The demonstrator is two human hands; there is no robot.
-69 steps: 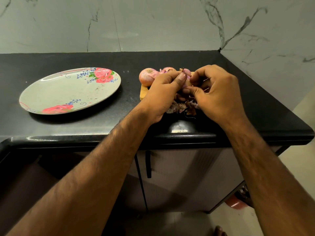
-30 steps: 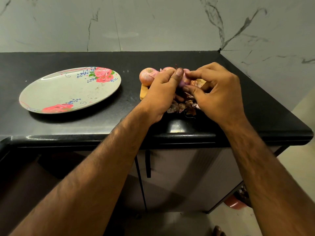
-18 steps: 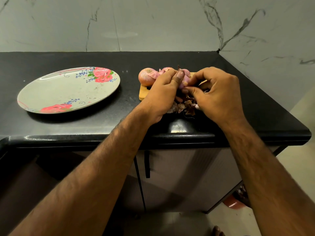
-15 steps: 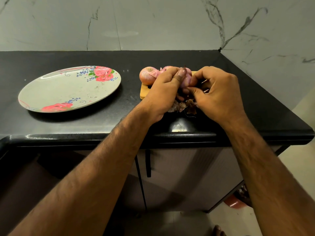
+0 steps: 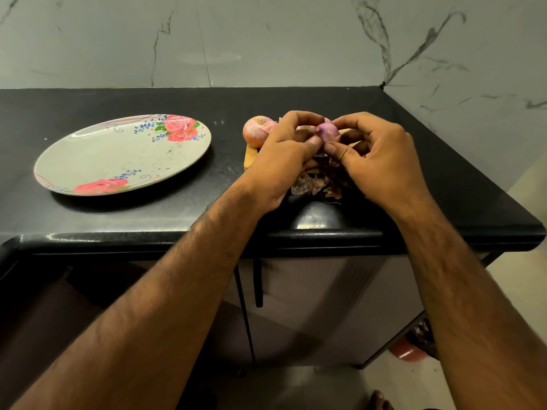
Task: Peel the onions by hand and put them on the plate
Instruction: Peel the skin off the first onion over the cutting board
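Note:
A small purple onion is held between both hands above a wooden board. My left hand grips it from the left, fingers curled over its top and thumb at its front. My right hand curls round its right side, thumb tip meeting the left thumb. An unpeeled pinkish onion sits on the board's left end. Dry brown peels lie under the hands. The flowered plate stands to the left with nothing on it.
The black counter ends in a rounded front edge near my wrists and a corner at right. Marble walls rise behind and to the right. Cabinet doors and the floor are below.
Both hands have turned the onion, so more of its purple peeled surface shows between the fingers. The thumbs now meet at its front. Plate and other onion have not moved.

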